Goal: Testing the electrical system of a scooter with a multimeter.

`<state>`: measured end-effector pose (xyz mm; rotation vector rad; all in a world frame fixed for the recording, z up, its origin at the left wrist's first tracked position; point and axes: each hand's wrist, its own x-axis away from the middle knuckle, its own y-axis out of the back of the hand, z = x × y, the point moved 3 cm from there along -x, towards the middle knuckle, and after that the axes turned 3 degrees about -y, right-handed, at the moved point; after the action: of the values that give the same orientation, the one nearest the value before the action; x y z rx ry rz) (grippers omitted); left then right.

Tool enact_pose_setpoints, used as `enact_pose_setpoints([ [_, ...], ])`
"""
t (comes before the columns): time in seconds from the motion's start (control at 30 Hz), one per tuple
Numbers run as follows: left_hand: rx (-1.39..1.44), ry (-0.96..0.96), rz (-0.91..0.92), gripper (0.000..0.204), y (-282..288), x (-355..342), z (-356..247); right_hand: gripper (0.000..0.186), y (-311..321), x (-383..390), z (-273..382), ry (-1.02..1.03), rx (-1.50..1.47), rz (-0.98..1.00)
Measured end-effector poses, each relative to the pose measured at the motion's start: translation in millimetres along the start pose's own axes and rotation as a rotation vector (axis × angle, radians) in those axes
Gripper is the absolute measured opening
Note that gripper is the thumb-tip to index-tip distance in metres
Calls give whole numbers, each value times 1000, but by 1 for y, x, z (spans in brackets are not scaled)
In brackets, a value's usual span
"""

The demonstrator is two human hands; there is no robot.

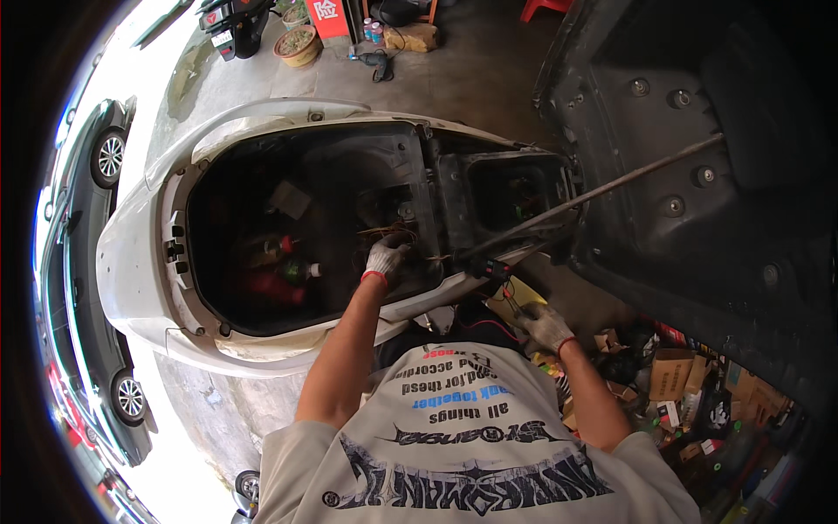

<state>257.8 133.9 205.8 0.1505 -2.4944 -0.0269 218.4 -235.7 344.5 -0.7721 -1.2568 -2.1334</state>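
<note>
A pale scooter body (131, 253) lies across the view with its dark seat storage bin (236, 201) exposed. Inside the bin, my left hand (386, 259), in a white knit glove with a red cuff, has its fingers curled at a bunch of thin orange-brown wires (381, 231). My right hand (548, 327), gloved alike, is closed outside the scooter's near side. Thin strands run from its fingers toward a small black device (496, 269) at the scooter's edge. What exactly the right fingers grip is too small to tell. A yellow piece (515, 301) is beside them.
The raised black seat (646, 175) fills the upper right, with a metal rod (611, 185) slanting across. A green bottle (301, 271) lies in the bin. Boxes (672, 374) and clutter crowd the lower right. A power drill (377, 63) rests on the floor beyond.
</note>
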Motion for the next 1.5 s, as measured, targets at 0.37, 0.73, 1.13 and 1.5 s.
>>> enact_pose_setpoints([
  [0.37,326,121,-13,32,14,45,-57,24,-69,-2,-161,-415,-626,-88],
  [0.73,-21,-229,-409,31,123,108,-62,18,-49,-13,-213,-564,-757,-341],
  [1.13,-523,-347,-721,23,134,188,-80,24,-56,-43,-173,-503,-565,-127],
  [1.5,-784,-355,-798,20,125,176,-76,21,-101,-81,-183,-394,-748,-46],
])
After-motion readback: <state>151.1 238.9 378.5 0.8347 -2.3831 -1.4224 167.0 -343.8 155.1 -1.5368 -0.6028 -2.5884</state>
